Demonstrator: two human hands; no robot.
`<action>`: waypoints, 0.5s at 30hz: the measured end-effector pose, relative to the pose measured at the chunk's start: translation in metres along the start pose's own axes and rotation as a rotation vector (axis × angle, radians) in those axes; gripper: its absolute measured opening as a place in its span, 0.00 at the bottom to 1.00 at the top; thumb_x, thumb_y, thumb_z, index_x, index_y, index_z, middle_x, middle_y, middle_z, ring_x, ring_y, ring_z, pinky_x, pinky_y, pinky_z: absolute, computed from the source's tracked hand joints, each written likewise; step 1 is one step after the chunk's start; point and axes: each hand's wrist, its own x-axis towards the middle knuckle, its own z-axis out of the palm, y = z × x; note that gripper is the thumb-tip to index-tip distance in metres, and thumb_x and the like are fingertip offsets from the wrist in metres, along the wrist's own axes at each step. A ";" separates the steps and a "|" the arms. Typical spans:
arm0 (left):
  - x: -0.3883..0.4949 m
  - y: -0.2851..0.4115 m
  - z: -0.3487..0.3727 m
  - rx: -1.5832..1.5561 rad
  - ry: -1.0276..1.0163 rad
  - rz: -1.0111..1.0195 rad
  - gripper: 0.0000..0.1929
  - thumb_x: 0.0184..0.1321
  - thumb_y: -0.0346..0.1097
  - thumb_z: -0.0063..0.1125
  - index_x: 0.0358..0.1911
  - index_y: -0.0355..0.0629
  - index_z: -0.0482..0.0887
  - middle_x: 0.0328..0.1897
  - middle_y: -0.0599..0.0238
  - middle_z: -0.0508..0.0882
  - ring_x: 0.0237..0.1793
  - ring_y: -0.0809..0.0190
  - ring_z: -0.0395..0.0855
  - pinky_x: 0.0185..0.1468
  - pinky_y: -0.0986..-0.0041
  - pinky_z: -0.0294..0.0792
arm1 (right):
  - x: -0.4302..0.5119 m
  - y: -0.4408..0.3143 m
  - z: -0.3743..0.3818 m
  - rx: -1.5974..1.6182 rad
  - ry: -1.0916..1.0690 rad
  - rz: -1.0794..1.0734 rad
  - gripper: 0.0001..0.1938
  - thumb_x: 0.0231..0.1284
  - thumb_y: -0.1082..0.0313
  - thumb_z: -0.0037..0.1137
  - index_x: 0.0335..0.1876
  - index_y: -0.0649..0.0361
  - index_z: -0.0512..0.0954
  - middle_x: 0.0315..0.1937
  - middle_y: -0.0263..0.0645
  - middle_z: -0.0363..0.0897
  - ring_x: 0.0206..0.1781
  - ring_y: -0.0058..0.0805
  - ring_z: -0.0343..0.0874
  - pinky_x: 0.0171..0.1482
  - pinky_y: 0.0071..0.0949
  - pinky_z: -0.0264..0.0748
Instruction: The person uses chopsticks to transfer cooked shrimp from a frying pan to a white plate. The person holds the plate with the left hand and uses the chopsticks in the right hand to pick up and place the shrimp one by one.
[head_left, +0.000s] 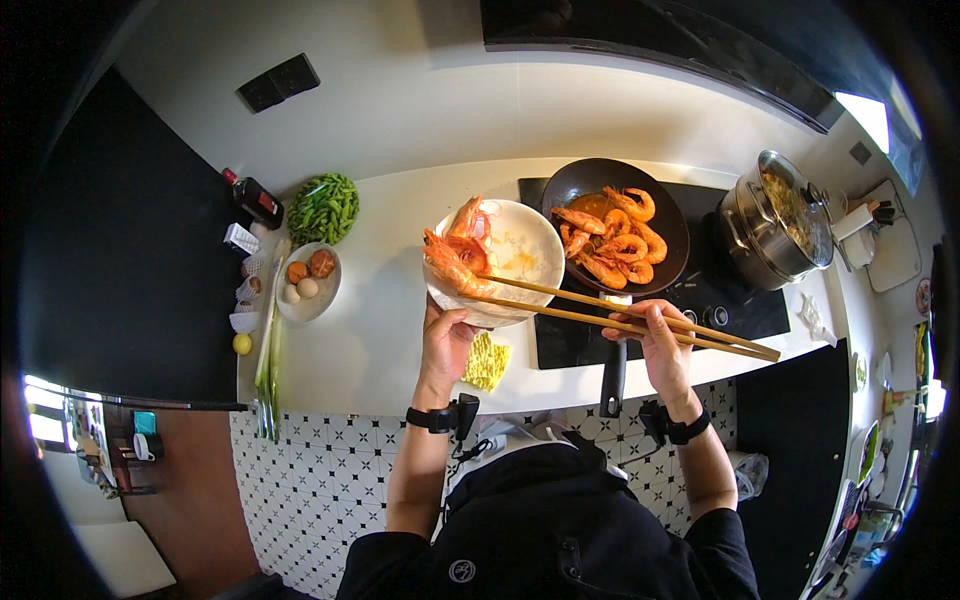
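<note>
My left hand (448, 341) holds a white bowl (525, 240) by its near rim, tilted over the counter. Several cooked shrimp (457, 262) lie at the bowl's left side. In my right hand (660, 341) is a pair of long wooden chopsticks (570, 304), their tips in the bowl at the lowest shrimp. Whether the tips grip that shrimp, I cannot tell. To the right of the bowl, a dark frying pan (559, 180) with more shrimp (626, 244) and reddish sauce rests on the black cooktop (724, 289). Its black handle (613, 382) points towards me, below the chopsticks.
A steel steamer pot with a glass lid (776, 225) stands at the right. A yellow cloth (486, 363) lies near the counter edge. On the left are green pods (324, 210), a plate (306, 310) with eggs, leeks (268, 360), a dark bottle (257, 202) and a lemon (241, 344).
</note>
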 end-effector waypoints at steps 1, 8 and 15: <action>0.000 0.000 -0.003 0.019 0.025 -0.010 0.37 0.58 0.30 0.53 0.74 0.46 0.58 0.70 0.56 0.73 0.65 0.51 0.78 0.60 0.55 0.79 | 0.002 -0.002 0.003 -0.021 -0.030 -0.004 0.17 0.78 0.59 0.49 0.49 0.69 0.79 0.43 0.54 0.86 0.43 0.44 0.89 0.49 0.38 0.88; 0.010 0.005 -0.046 -0.033 -0.038 -0.120 0.37 0.57 0.32 0.53 0.74 0.46 0.60 0.68 0.58 0.76 0.63 0.53 0.78 0.60 0.57 0.75 | 0.013 0.008 0.026 -0.086 -0.173 0.063 0.16 0.80 0.62 0.46 0.53 0.70 0.77 0.47 0.53 0.84 0.48 0.43 0.88 0.53 0.38 0.87; 0.030 -0.008 -0.112 0.022 -0.015 -0.219 0.36 0.56 0.31 0.51 0.73 0.47 0.62 0.67 0.61 0.76 0.62 0.56 0.78 0.60 0.61 0.74 | 0.008 0.039 0.061 -0.320 -0.274 0.139 0.12 0.79 0.68 0.46 0.54 0.71 0.75 0.47 0.44 0.82 0.53 0.30 0.86 0.55 0.24 0.84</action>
